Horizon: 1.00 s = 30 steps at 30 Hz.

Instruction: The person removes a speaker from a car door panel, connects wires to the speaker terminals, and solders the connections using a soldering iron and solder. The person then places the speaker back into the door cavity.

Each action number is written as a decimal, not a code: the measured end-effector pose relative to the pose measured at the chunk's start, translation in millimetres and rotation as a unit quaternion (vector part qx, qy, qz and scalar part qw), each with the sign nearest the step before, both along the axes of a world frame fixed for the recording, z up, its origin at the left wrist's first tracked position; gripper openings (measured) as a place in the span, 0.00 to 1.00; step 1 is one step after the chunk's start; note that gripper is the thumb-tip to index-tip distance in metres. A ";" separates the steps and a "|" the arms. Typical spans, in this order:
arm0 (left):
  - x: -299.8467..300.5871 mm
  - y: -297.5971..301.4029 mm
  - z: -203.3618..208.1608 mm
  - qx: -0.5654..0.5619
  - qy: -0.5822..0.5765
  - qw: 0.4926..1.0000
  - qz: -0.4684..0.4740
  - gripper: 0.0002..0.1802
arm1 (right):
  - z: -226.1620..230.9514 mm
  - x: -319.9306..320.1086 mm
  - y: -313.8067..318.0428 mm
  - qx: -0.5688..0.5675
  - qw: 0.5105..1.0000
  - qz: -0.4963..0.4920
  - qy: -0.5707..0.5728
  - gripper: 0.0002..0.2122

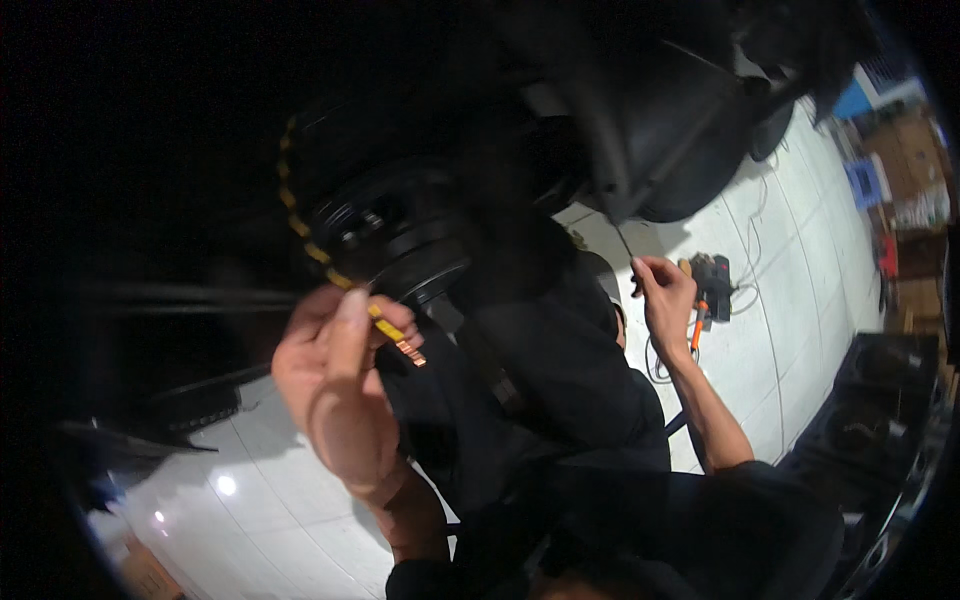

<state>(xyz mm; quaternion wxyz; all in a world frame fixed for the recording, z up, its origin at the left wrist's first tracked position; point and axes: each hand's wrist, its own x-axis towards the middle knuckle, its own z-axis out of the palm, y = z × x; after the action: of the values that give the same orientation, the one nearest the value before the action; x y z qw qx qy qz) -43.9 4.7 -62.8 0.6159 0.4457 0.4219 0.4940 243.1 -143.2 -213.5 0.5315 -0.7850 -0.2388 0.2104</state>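
Yellow-and-black banded cord [292,200] arcs through the dark at left, down to the left hand [335,345], which I read as pinching it between thumb and fingers, with a copper-coloured end [413,354] poking out past the fingertips. With so short an end free, I judge it could slip or twist in the pinch, or the bare-looking tip could catch on the black assembly [420,245] just beside it; deep shadow there would hide a snag from me.

Further right, the right hand [666,300] has thumb and finger nearly together, seemingly on a thin dark strand [624,238]. Too hard a pull might bend or free it; I can't tell what its far end meets. Beyond that hand, a looped cable [652,362] and an orange-handled tool [699,320] lie on the floor, where a foot could tangle.

For the room: cardboard [150,575] sits at lower left, pale tiles [765,370] spread on both sides, a dark boxy device [718,283] rests near the tool, and black cabinets [860,430] and stacked cartons [910,160] line the right edge.
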 end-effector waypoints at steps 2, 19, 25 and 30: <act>0.6 -0.6 -4.1 0.035 0.009 0.999 -0.001 0.14 | -27.3 31.8 -4.4 -0.043 0.996 -0.053 0.055 0.11; -8.9 12.3 -9.7 0.050 -0.007 0.998 -0.023 0.21 | 135.4 -36.2 -21.6 0.216 0.965 0.135 -0.057 0.10; -7.0 11.8 -8.9 0.043 -0.019 0.998 -0.030 0.21 | 185.3 -118.2 2.4 0.636 0.707 0.293 0.101 0.16; -3.9 9.1 -1.8 0.035 -0.017 0.999 -0.026 0.20 | 199.2 -140.7 8.6 0.702 0.660 0.225 0.147 0.18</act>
<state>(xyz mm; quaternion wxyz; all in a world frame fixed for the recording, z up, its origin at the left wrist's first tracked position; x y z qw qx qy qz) -47.8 13.7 -64.6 0.6199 0.4689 0.3821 0.4999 102.4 -134.6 -14.3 0.8893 -0.0601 -0.4036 0.2066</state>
